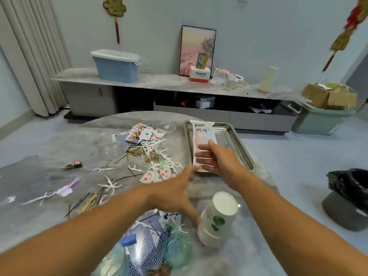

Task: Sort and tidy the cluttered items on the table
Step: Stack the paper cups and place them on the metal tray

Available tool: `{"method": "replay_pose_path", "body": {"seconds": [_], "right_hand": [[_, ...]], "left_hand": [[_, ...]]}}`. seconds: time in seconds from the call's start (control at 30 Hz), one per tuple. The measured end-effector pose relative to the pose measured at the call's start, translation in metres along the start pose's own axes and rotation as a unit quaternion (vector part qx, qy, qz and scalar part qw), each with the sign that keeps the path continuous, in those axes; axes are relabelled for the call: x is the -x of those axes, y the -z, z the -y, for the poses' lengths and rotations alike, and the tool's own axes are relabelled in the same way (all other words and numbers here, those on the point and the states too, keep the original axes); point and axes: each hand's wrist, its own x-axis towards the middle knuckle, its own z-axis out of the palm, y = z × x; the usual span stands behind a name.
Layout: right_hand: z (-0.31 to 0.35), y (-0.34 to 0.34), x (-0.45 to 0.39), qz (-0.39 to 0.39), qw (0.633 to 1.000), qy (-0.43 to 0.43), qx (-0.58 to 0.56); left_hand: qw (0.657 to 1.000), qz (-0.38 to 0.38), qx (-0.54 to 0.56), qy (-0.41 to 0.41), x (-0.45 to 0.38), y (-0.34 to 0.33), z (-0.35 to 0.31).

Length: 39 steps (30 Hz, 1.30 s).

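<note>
1. Nearest lies a heap of blue-backed cards point(147, 242) beside stacked paper cups point(218, 218).
2. The long white packet point(203, 136) lies in the steel tray point(235, 140), its long axis running away from the person.
3. The right hand point(217, 160) grips its near end, fingers curled over.
4. The left hand point(175, 192) hovers just short, fingers spread, holding nothing.

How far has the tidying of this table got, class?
Barely begun. Done: nothing clearly, since the steel tray holds only the long white packet. In hand: the right hand grips that packet; the left hand hovers open. Left: scattered playing cards, white floss picks, hairpins, stacked paper cups.
</note>
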Motion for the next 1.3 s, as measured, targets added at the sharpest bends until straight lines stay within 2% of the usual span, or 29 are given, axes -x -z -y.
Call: {"method": "replay_pose_path", "body": {"seconds": [0.07, 0.17, 0.3, 0.37, 0.43, 0.53, 0.67, 0.7, 0.73, 0.8, 0.87, 0.93, 1.0, 1.03, 1.1, 1.13, 1.2, 1.3], "right_hand": [[-0.006, 0.007, 0.013, -0.060, 0.997, -0.007, -0.042], [-0.010, 0.015, 0.025, -0.127, 0.988, -0.022, -0.084], [-0.016, 0.026, 0.037, -0.160, 0.985, -0.034, -0.060], [-0.023, 0.031, 0.043, -0.135, 0.990, -0.041, -0.006], [-0.029, 0.038, 0.046, -0.096, 0.992, -0.072, 0.034], [-0.030, 0.051, 0.043, -0.004, 0.988, -0.129, 0.085], [-0.013, 0.062, 0.037, 0.184, 0.978, -0.092, 0.018], [-0.009, 0.060, 0.035, 0.196, 0.978, -0.075, 0.018], [-0.006, 0.058, 0.030, 0.176, 0.982, -0.054, 0.033], [-0.005, 0.049, 0.018, 0.056, 0.995, -0.005, 0.079], [-0.006, 0.045, 0.009, -0.058, 0.996, 0.049, 0.056], [-0.008, 0.047, -0.007, -0.110, 0.991, 0.070, 0.015], [-0.006, 0.055, -0.023, -0.139, 0.988, 0.067, 0.010], [-0.009, 0.061, -0.039, -0.158, 0.985, 0.060, 0.017], [-0.010, 0.071, -0.065, -0.203, 0.977, 0.042, 0.047], [-0.013, 0.076, -0.081, -0.227, 0.971, 0.030, 0.063], [-0.014, 0.082, -0.106, -0.270, 0.959, 0.018, 0.089], [-0.018, 0.089, -0.141, -0.298, 0.944, 0.010, 0.143]], "left_hand": [[0.998, 0.018, -0.064, -0.002, -0.005, -0.031, 0.002], [0.984, -0.044, -0.170, -0.021, -0.015, -0.070, 0.002], [0.980, -0.115, -0.160, 0.020, -0.025, -0.091, 0.004], [0.980, -0.150, -0.128, 0.021, -0.029, -0.091, 0.008], [0.981, -0.191, -0.026, -0.003, -0.036, -0.085, 0.009], [0.955, -0.279, 0.099, -0.012, -0.055, -0.067, 0.015], [0.925, -0.348, 0.153, 0.008, -0.082, -0.041, 0.007], [0.919, -0.362, 0.155, 0.003, -0.083, -0.037, -0.001], [0.916, -0.371, 0.151, -0.010, -0.089, -0.033, -0.006], [0.917, -0.363, 0.159, -0.050, -0.100, -0.029, -0.015], [0.928, -0.309, 0.187, -0.088, -0.109, -0.027, -0.025], [0.946, -0.268, 0.156, -0.099, -0.125, -0.020, -0.023], [0.964, -0.255, 0.011, -0.069, -0.140, -0.008, -0.017], [0.960, -0.258, -0.104, -0.038, -0.150, -0.002, -0.010], [0.923, -0.240, -0.300, -0.013, -0.162, 0.012, -0.001], [0.909, -0.216, -0.355, -0.010, -0.168, 0.019, 0.004], [0.893, -0.174, -0.415, 0.002, -0.179, 0.034, 0.013], [0.891, -0.130, -0.434, 0.029, -0.196, 0.053, 0.030]]}}
